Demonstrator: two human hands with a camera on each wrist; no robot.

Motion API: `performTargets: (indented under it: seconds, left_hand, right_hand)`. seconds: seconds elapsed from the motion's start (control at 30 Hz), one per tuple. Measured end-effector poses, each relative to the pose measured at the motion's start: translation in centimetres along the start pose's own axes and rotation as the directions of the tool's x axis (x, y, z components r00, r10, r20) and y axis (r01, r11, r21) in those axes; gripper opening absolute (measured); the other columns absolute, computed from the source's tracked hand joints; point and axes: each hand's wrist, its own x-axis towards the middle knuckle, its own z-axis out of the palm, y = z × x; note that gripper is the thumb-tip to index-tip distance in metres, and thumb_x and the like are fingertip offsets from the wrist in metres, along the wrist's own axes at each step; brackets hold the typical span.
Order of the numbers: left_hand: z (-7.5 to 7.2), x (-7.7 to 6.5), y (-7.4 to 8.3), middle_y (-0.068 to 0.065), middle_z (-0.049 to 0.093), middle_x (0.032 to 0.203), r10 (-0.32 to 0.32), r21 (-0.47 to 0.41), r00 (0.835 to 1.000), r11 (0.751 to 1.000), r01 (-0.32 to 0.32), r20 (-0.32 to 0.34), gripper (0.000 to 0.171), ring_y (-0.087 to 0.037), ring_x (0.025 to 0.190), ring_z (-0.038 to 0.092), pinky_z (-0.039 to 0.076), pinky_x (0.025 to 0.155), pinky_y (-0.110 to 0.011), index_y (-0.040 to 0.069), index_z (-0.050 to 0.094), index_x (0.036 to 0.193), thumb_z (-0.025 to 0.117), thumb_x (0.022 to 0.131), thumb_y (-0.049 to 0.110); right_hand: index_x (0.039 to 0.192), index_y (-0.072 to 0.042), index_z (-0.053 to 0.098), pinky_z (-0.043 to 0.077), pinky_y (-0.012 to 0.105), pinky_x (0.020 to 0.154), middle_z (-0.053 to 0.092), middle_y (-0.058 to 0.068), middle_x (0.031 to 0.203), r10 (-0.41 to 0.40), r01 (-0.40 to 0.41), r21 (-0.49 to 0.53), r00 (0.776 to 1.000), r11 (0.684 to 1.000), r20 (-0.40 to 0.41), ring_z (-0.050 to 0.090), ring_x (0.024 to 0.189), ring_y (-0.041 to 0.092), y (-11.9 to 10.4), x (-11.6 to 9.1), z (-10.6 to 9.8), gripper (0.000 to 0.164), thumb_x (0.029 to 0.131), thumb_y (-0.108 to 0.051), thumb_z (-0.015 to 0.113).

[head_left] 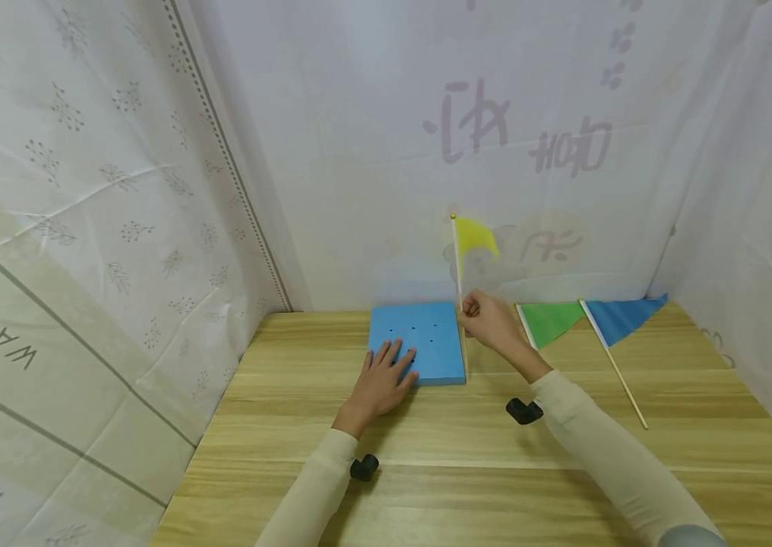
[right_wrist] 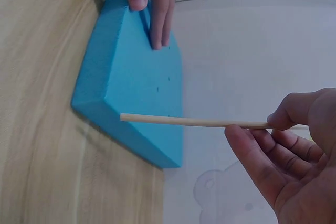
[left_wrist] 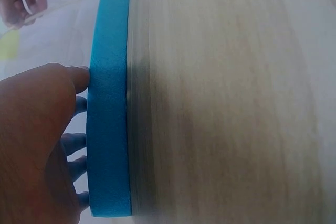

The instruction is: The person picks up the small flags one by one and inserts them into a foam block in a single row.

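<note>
A thin blue foam block (head_left: pixel 442 358) with several small holes in its top lies flat on the table. My left hand (head_left: pixel 381 386) rests on its near left part, fingers spread and straight; the fingertips (left_wrist: pixel 79 167) meet the top face in the left wrist view. My right hand (head_left: pixel 493 320) pinches the wooden stick (right_wrist: pixel 173 121) of a yellow flag (head_left: pixel 475 237) between thumb and fingers, beside the block's right edge. The flag stands nearly upright, its cloth at the top. In the right wrist view, the stick's bare lower end overlaps the block's edge.
On the wooden table (head_left: pixel 468 486), right of the block, lie a green flag (head_left: pixel 550 322) and a blue flag (head_left: pixel 624 319) with its stick pointing toward the near side. The right forearm partly covers the green one. Patterned curtains (head_left: pixel 359 190) hang behind and at both sides.
</note>
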Motion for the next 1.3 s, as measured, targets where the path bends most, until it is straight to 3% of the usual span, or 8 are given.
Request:
performTargets:
  seconds: [0.23,0.53,1.07,1.3]
  left_hand:
    - [0.0,0.0,-0.1,-0.013,0.028,0.176,-0.002,0.002,1.000,1.000,0.002,0.003,0.058,-0.039,0.165,0.023,0.020,0.132,-0.066,0.021,0.042,0.166,0.048,0.114,0.045]
    - [-0.2,0.0,-0.1,-0.015,0.029,0.176,-0.001,-0.004,1.000,1.000,0.001,0.004,0.057,-0.040,0.164,0.024,0.020,0.132,-0.066,0.019,0.043,0.166,0.049,0.114,0.043]
    - [-0.3,0.1,0.0,-0.011,0.027,0.177,-0.028,0.006,0.999,1.000,0.028,0.032,0.058,-0.037,0.165,0.022,0.018,0.133,-0.065,0.024,0.042,0.167,0.048,0.114,0.047]
    - [-0.2,-0.1,0.1,-0.013,0.028,0.176,-0.010,0.006,1.000,1.000,0.010,0.025,0.057,-0.038,0.165,0.022,0.020,0.132,-0.065,0.022,0.043,0.166,0.047,0.114,0.045]
  right_hand:
    - [0.100,-0.008,0.061,0.064,0.034,0.066,0.074,0.013,0.096,-0.018,0.019,0.047,1.000,0.999,-0.012,0.077,0.075,0.021,-1.1,1.2,0.6,0.008,0.102,-0.015,0.064]
    - [0.100,-0.010,0.062,0.062,0.034,0.067,0.074,0.011,0.096,-0.048,0.050,0.080,0.998,0.996,-0.033,0.076,0.076,0.021,-2.7,3.0,1.7,0.006,0.101,-0.015,0.065]
    - [0.101,-0.008,0.065,0.061,0.039,0.074,0.075,0.013,0.099,-0.116,0.120,0.054,0.991,0.991,-0.064,0.076,0.092,0.027,-5.2,5.1,4.0,0.007,0.102,-0.015,0.063]
    - [0.104,-0.007,0.066,0.063,0.043,0.083,0.075,0.013,0.103,-0.126,0.128,0.031,0.990,0.991,-0.064,0.075,0.099,0.029,-6.1,5.6,4.7,0.008,0.103,-0.015,0.064]
